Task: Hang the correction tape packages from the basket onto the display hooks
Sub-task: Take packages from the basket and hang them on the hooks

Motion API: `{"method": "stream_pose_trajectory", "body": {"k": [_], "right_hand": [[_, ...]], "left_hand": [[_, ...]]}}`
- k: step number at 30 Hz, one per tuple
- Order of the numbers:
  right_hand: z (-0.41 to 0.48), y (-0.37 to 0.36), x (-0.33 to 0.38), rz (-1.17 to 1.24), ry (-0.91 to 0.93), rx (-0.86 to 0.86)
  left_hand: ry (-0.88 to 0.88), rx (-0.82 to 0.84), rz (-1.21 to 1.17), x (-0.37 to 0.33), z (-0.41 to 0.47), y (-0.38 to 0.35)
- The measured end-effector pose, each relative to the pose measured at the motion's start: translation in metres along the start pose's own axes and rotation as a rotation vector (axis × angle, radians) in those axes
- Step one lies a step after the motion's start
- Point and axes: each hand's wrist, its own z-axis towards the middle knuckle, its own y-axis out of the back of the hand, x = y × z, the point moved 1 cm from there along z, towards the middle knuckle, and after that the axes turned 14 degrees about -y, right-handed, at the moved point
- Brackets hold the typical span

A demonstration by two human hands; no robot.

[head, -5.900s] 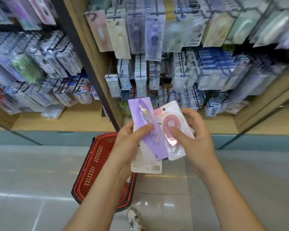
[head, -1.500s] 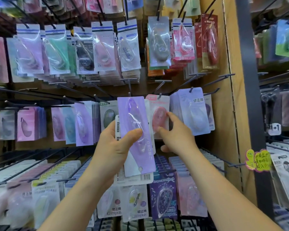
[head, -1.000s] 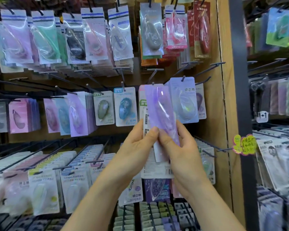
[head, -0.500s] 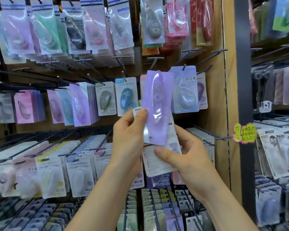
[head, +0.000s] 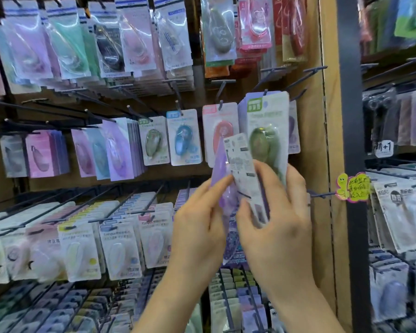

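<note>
Two correction tape packages are in hand at once, and most of the trouble could start there: the left hand [head: 197,227] pinches the purple package [head: 220,188] between thumb and fingers, while the right hand [head: 276,227] is curled round the white-backed package [head: 241,169], thumb across its lower end. Both are held up near the right end of the middle row, just in front of the hanging pink package [head: 222,131] and green package [head: 265,140]. The two held cards overlap and touch, so pulling one away could drag the other loose and drop it; the basket is out of sight, so nothing would catch it. The purple package is turned almost edge-on and the other shows its printed back, so either could land on a hook [head: 264,92] facing the wrong way unless turned first. Neither card's hang hole can be made out, and a blind push at a hook tip could bend the card or tear the slot. Whether the right fingers also touch the green package I cannot tell; if they do, a tug might lift it off. Similar colours hang close together, so a wrong-hook placement is a fair risk
</note>
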Motion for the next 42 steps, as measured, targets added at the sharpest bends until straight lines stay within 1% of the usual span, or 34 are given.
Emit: {"method": "stream_pose_trajectory", "body": {"k": [2, 3, 4, 6, 8, 10, 12, 14, 16, 17, 18, 19, 20, 21, 22, 24, 26, 30, 32, 34, 36, 38, 41, 42], "right_hand": [[-0.003, -0.005, 0.003, -0.061, 0.067, -0.042], [-0.004, -0.007, 0.004, -0.08, 0.082, -0.04], [-0.005, -0.008, 0.005, -0.1, 0.088, -0.033], [-0.007, -0.009, 0.008, -0.134, 0.07, -0.006], [-0.008, -0.007, 0.011, -0.16, 0.044, 0.021], [-0.008, -0.006, 0.016, -0.195, 0.049, 0.021], [-0.006, -0.006, 0.021, -0.197, 0.05, 0.04], [-0.007, -0.005, 0.021, -0.16, 0.047, 0.112], [-0.008, -0.001, 0.016, -0.062, 0.024, 0.243], [-0.008, 0.003, 0.014, 0.043, -0.043, 0.327], [-0.006, 0.009, 0.013, 0.193, -0.161, 0.394], [-0.003, 0.014, 0.01, 0.357, -0.29, 0.424], [0.0, 0.018, 0.004, 0.495, -0.407, 0.4], [0.004, 0.021, -0.004, 0.563, -0.482, 0.333], [0.008, 0.022, -0.01, 0.576, -0.53, 0.273], [0.012, 0.018, -0.016, 0.621, -0.621, 0.257], [0.011, 0.012, -0.016, 0.693, -0.692, 0.317], [0.015, 0.01, -0.003, 0.881, -0.758, 0.443], [0.019, 0.011, -0.004, 0.914, -0.777, 0.472], [0.021, 0.012, -0.007, 0.907, -0.782, 0.465], [0.021, 0.013, -0.01, 0.882, -0.763, 0.442], [0.019, 0.015, -0.012, 0.828, -0.72, 0.401], [0.018, 0.019, -0.014, 0.755, -0.642, 0.327], [0.018, 0.021, -0.015, 0.737, -0.618, 0.295]], "left_hand": [[0.194, -0.014, -0.311, -0.008, 0.001, 0.002], [0.251, 0.006, -0.483, -0.012, 0.003, 0.003], [0.26, 0.027, -0.6, -0.016, 0.005, 0.004], [0.254, 0.014, -0.709, -0.021, 0.007, 0.007], [0.294, -0.007, -0.803, -0.022, 0.005, 0.01], [0.294, 0.038, -0.867, -0.024, 0.002, 0.011], [0.264, 0.051, -0.839, -0.025, -0.001, 0.012], [0.307, -0.07, -0.743, -0.023, -0.002, 0.01], [0.416, -0.205, -0.696, -0.019, -0.001, 0.008], [0.472, -0.262, -0.704, -0.015, -0.001, 0.008], [0.508, -0.305, -0.725, -0.012, -0.001, 0.009], [0.52, -0.339, -0.752, -0.008, -0.001, 0.011], [0.527, -0.362, -0.777, -0.005, -0.001, 0.014], [0.531, -0.374, -0.803, -0.002, -0.002, 0.016], [0.535, -0.377, -0.835, 0.0, -0.003, 0.017], [0.541, -0.369, -0.898, 0.002, -0.006, 0.016], [0.553, -0.357, -0.957, 0.0, -0.011, 0.01], [0.595, -0.289, -1.042, -0.004, -0.019, 0.001], [0.629, -0.244, -1.071, -0.004, -0.021, 0.001], [0.667, -0.221, -1.064, -0.003, -0.022, 0.0], [0.68, -0.214, -0.973, -0.001, -0.02, -0.002], [0.647, -0.221, -0.802, -0.002, -0.015, -0.006], [0.526, -0.31, -0.482, -0.003, -0.005, -0.012], [0.473, -0.346, -0.411, -0.004, -0.001, -0.014]]}}
